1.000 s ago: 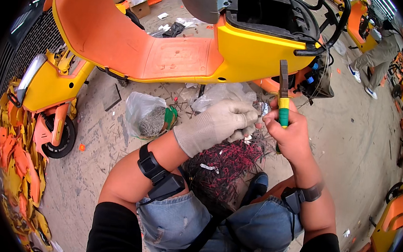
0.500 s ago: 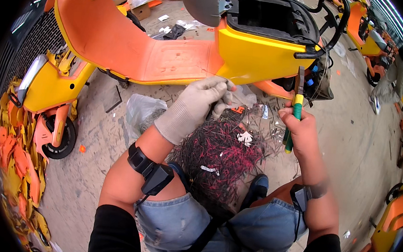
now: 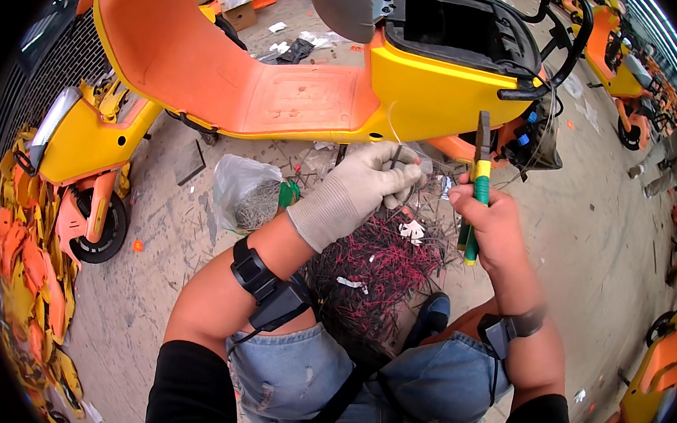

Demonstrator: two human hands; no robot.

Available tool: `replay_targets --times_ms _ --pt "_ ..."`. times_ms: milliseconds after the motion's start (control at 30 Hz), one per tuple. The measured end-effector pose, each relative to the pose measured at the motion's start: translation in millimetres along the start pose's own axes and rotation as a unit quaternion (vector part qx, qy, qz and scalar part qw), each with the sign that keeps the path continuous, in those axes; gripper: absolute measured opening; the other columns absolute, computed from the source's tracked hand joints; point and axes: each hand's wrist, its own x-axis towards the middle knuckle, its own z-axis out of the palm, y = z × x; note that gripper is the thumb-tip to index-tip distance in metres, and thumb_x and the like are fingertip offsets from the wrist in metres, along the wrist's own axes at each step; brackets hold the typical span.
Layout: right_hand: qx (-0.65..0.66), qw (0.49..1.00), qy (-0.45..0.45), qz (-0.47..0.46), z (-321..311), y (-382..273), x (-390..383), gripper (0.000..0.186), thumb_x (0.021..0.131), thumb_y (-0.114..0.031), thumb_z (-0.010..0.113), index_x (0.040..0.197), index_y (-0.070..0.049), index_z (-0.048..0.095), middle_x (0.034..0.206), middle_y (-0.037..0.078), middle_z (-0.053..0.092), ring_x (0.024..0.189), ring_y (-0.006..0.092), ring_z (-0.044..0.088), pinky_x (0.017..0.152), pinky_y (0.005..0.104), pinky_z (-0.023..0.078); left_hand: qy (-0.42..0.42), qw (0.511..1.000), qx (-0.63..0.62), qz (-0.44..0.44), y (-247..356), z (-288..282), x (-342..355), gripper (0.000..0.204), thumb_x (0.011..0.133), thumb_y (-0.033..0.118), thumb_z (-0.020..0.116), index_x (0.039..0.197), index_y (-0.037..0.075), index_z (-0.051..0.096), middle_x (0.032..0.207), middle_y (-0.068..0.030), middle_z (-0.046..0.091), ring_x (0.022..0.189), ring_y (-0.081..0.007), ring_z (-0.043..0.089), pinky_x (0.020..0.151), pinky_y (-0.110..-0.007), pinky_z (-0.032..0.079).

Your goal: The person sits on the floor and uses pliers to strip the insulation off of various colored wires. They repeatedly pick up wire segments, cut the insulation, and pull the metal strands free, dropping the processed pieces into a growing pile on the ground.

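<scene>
My left hand, in a light grey knit glove, is closed with thumb and fingertips together on a thin wire. A pale end of the wire curves up out of the fingers, and the rest is hidden in the glove. Bare, my right hand grips a pair of pliers by its green and yellow handles, jaws pointing up. The pliers stand to the right of the glove, apart from it. Below both hands, between my feet, lies a heap of black and pinkish-red wire scraps.
A yellow and orange scooter body stretches across just beyond my hands. Left of the heap sits a clear plastic bag with grey wire strands. Another scooter and piled body panels are at the left; more scooters line the right.
My left hand has shifted right and slightly down, and the wire end now stands higher. The right hand has brought the pliers a little left. A green piece beside the bag has come into view.
</scene>
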Motion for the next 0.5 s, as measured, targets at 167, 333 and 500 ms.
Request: replay_targets --times_ms 167,333,500 --pt "0.0 1.0 -0.025 0.017 8.0 0.5 -2.1 0.015 0.085 -0.006 0.069 0.094 0.006 0.071 0.114 0.008 0.056 0.097 0.0144 0.059 0.09 0.0277 0.047 -0.03 0.997 0.056 0.047 -0.4 11.7 1.5 0.043 0.094 0.011 0.065 0.132 -0.002 0.049 0.106 -0.0064 0.062 0.089 -0.0097 0.061 0.078 -0.024 0.051" --pt "0.001 0.999 -0.034 -0.004 12.7 1.8 -4.8 0.015 0.084 -0.006 0.071 0.093 0.007 0.071 0.113 0.007 0.056 0.095 0.0135 0.059 0.088 0.0273 0.047 -0.041 0.996 0.062 0.057 -2.0 17.8 1.7 0.047 0.091 0.006 0.066 0.134 -0.001 0.048 0.111 -0.0094 0.063 0.103 -0.0138 0.062 0.089 -0.027 0.052" --pt "0.01 0.999 -0.037 0.035 13.3 1.4 -4.3 0.016 0.085 -0.007 0.072 0.093 0.007 0.07 0.11 0.007 0.057 0.092 0.0134 0.06 0.084 0.0279 0.048 -0.016 0.991 0.128 0.026 -4.4 17.6 4.0 0.048 0.09 0.002 0.066 0.135 -0.001 0.048 0.11 -0.0103 0.063 0.101 -0.014 0.062 0.09 -0.028 0.052"
